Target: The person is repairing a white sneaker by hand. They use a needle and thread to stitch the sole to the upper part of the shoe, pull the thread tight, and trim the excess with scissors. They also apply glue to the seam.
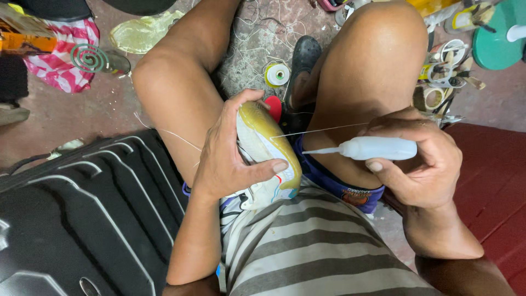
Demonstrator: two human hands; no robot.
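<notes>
Head view, looking down at a seated person's lap. A black ribbed case [82, 214] lies at left. The left hand [227, 156] clamps a shoe [268, 151], sole up, between the knees. The right hand [422, 164] grips a white awl handle [372, 148], thread [323, 130] taut to the sole. Stitching seems underway; the next pull calls for steady tension.

1 head-worn view, looking steeply down, close over lap and knees

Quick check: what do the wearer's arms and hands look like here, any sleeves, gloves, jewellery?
Both arms are bare to the bottom edge of the view: no sleeves, no gloves. The left hand and right hand show no watch or bracelet; whether a ring is worn cannot be told.
</notes>
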